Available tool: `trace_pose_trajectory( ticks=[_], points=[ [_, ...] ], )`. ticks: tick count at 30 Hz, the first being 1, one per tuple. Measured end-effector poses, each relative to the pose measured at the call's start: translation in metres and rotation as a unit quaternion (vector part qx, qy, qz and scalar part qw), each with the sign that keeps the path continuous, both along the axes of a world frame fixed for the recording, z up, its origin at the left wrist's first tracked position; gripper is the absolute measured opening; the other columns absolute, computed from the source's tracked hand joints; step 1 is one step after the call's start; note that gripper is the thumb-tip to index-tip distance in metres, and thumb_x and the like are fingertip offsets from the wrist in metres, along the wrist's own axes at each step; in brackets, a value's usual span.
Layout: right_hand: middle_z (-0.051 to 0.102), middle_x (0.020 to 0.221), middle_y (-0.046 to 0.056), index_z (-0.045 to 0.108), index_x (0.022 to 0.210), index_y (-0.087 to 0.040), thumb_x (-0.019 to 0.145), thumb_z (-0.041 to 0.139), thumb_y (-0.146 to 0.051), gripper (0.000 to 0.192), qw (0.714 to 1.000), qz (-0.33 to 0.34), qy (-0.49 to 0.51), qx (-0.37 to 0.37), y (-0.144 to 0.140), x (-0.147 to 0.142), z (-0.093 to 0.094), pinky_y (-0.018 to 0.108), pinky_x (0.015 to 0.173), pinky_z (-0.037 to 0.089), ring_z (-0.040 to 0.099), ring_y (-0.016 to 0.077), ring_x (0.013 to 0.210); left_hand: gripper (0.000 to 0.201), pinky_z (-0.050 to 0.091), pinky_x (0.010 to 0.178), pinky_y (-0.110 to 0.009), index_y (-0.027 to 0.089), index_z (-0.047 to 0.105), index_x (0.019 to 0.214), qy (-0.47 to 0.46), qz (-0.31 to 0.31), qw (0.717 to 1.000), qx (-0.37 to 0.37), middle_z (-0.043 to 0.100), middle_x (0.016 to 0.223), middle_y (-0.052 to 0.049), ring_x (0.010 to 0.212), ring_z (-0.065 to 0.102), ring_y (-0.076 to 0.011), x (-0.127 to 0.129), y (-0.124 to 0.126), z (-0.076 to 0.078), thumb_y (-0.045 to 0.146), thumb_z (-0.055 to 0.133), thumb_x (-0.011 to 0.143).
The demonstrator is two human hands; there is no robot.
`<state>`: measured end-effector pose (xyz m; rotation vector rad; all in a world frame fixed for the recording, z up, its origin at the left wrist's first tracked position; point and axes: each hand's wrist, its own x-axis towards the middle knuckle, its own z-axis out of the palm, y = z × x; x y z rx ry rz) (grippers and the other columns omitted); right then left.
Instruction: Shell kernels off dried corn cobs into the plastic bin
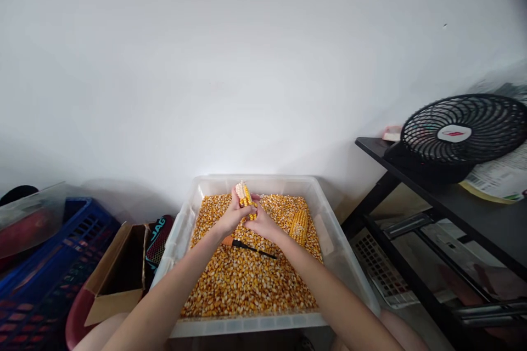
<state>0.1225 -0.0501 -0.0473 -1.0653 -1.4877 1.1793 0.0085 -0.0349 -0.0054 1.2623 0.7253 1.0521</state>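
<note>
An ear of corn (247, 196), partly stripped of its kernels, is held upright over the bin between my two hands. My left hand (235, 213) wraps its left side, where pale bare cob shows. On the right, my right hand (261, 223) grips it low down, thumb near the yellow rows. Loose corn kernels (247, 285) fill the clear plastic bin (187, 329) beneath. A screwdriver-like tool (253, 248) with an orange and black handle and dark shaft lies on the kernels under my wrists. Another full ear of corn (299, 227) rests at the bin's right side.
A black fan (461, 129) stands on a dark table (436, 197) at right. To the left are a cardboard box (119, 269), a black and teal packet (160, 241) and a blue crate (78, 230). A white wall (255, 66) rises behind the bin.
</note>
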Motion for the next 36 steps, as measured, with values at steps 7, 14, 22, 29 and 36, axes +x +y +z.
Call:
trace_pose_trajectory(
  ticks=[7,14,22,29,36],
  points=[
    [0.044,0.054,-0.008,0.049,0.095,-0.022,0.060,0.057,-0.017,0.035,0.980,0.082,0.050,-0.176,-0.003,0.010,0.006,0.022,0.042,0.027,0.035,0.0088,0.042,0.066,0.044,0.087,-0.033,0.021,0.035,0.125,-0.036,-0.019,0.999,-0.036,0.061,0.110,-0.007,0.100,0.058,-0.0200,0.003,-0.002,0.000,0.009,0.058,0.064],
    [0.043,0.052,-0.010,0.046,0.099,-0.022,0.063,0.062,-0.024,0.039,0.979,0.048,0.067,-0.184,-0.003,0.006,0.016,0.020,0.039,0.023,0.034,0.0075,0.039,0.061,0.039,0.095,-0.038,0.022,0.038,0.124,0.004,-0.097,0.995,0.013,0.055,0.122,-0.011,0.112,0.051,-0.0235,-0.011,0.006,0.016,0.019,0.065,0.070],
    [0.059,0.076,-0.002,0.047,0.114,-0.022,0.064,0.061,-0.019,0.052,0.986,-0.078,-0.135,-0.064,0.001,0.006,0.005,0.023,0.050,0.037,0.051,0.0123,0.056,0.062,0.041,0.088,-0.032,0.018,0.029,0.130,0.142,0.138,0.976,0.087,0.054,0.103,-0.007,0.096,0.053,-0.0188,0.003,0.016,-0.013,0.041,0.056,0.080],
    [0.056,0.067,-0.004,0.043,0.125,-0.023,0.066,0.055,-0.017,0.061,0.992,-0.023,-0.036,-0.122,-0.007,-0.002,0.011,0.023,0.045,0.036,0.042,0.0096,0.044,0.060,0.030,0.101,-0.036,0.017,0.021,0.138,0.172,0.133,0.967,0.131,0.048,0.124,-0.013,0.118,0.045,-0.0227,0.000,0.011,-0.020,0.041,0.042,0.088],
    [0.044,0.051,-0.009,0.047,0.113,-0.024,0.066,0.052,-0.019,0.048,0.985,-0.006,0.008,-0.171,-0.006,0.002,0.012,0.020,0.041,0.027,0.037,0.0093,0.040,0.061,0.016,0.111,-0.034,0.016,0.025,0.140,0.156,0.096,0.967,0.175,0.031,0.145,-0.012,0.137,0.021,-0.0216,-0.005,0.012,-0.013,0.043,0.041,0.088]
  ],
)
